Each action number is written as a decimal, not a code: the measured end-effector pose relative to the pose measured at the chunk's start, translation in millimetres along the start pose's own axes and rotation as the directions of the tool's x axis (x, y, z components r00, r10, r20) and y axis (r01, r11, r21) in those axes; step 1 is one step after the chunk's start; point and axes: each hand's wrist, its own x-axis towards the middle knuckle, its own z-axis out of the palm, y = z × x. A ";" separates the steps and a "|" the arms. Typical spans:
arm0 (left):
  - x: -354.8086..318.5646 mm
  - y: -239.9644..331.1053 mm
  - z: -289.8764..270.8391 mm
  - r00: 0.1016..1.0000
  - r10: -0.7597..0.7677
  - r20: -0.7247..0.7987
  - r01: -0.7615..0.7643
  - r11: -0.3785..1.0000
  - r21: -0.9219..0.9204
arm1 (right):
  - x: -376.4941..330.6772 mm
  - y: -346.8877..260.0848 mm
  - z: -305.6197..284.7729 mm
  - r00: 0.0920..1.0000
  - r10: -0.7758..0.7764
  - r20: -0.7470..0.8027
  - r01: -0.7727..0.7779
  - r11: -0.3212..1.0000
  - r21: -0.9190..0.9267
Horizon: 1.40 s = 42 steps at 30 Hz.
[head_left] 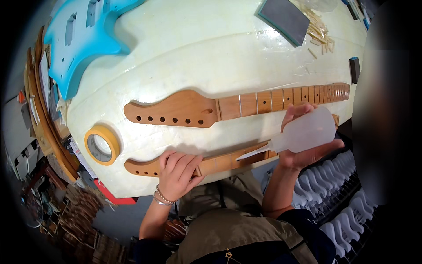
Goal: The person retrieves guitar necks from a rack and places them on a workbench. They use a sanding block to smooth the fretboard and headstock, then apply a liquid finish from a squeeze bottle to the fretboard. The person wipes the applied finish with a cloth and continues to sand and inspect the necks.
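Two wooden guitar necks lie on a cream-covered workbench. The far neck has fret wires and tuner holes in its headstock. The near neck lies along the bench's front edge. My left hand presses flat on the near neck just right of its headstock. My right hand holds a translucent squeeze bottle, its long thin nozzle pointing left and down onto the near neck's fingerboard.
A roll of yellow masking tape lies at the bench's left end. A light blue guitar body rests at the far left. A grey block, a pile of small wooden sticks and a dark block sit far right. White shaped parts stand in a rack below right.
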 end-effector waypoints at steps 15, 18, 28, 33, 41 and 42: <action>56.3 20.3 21.5 0.990 -0.110 -0.090 0.105 0.993 -0.056 | -26.4 4.6 43.2 0.995 -0.023 -0.101 0.005 0.985 -0.175; 52.0 16.0 22.5 0.991 -0.090 -0.095 0.088 0.996 -0.029 | -39.7 9.5 40.9 0.998 -0.055 0.043 0.065 0.959 -0.278; 53.1 14.3 28.4 0.986 -0.030 -0.163 0.032 0.999 0.008 | -52.6 24.2 34.6 0.958 -0.129 0.257 0.236 0.864 -0.446; 51.2 14.0 29.3 0.985 -0.035 -0.172 0.038 0.999 0.013 | -51.8 26.2 30.9 0.947 -0.106 0.304 0.242 0.859 -0.452; 51.4 13.0 30.1 0.984 -0.008 -0.177 0.015 0.999 0.038 | -56.7 30.1 41.4 0.929 -0.150 0.337 0.318 0.788 -0.527; 51.0 12.9 29.8 0.984 -0.011 -0.178 0.018 0.999 0.039 | -57.1 30.6 41.9 0.928 -0.156 0.337 0.324 0.785 -0.528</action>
